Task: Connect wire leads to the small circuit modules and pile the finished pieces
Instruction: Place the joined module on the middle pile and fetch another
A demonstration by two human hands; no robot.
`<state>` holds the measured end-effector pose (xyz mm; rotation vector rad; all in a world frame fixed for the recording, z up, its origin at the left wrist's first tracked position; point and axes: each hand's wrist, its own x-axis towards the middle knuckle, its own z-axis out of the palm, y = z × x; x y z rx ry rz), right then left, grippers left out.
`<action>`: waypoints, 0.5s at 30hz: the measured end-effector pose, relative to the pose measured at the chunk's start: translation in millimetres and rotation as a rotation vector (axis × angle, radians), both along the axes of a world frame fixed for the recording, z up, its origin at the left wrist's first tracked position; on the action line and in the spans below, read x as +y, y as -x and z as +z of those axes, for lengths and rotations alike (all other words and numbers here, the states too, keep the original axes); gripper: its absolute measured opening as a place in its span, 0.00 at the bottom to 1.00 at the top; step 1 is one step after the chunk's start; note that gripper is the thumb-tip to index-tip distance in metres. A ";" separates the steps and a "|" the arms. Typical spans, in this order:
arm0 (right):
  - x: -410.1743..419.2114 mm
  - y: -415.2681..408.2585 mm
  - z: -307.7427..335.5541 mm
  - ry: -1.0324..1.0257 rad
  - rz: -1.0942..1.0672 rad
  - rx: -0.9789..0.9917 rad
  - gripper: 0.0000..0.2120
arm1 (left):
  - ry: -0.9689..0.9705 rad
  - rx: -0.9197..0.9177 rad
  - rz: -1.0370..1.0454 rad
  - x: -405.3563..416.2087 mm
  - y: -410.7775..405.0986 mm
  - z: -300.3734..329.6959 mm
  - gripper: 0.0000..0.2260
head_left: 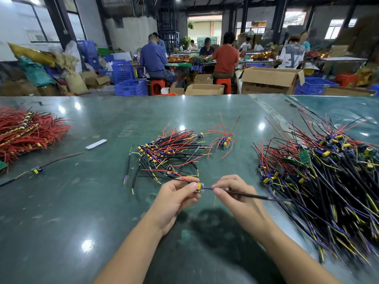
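Left hand [174, 193] pinches circuit module [199, 187]; right hand [231, 188] pinches its black lead [252, 196]. Finished pile [164, 150] modest; unwired heap [320, 167] large.

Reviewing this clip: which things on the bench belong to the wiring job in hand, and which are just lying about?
In the job:
- small module, gripped by left hand
- black lead, pinched by right hand
- centre pile
- big pile at right

Lying about:
- white strip
- lone wired module
- red wire heap
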<state>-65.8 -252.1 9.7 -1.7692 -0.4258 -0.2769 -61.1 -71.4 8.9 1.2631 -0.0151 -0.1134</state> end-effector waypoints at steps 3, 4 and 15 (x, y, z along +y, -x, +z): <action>1.5 0.3 2.7 -0.219 0.002 0.190 0.06 | 0.090 0.001 -0.018 -2.0 0.4 2.7 0.07; 2.7 0.4 3.0 -0.355 0.019 0.275 0.05 | 0.151 -0.001 -0.028 -3.3 0.8 3.7 0.08; 11.9 0.3 3.7 -0.889 0.049 0.506 0.02 | 0.285 0.055 -0.084 -17.5 7.3 6.7 0.05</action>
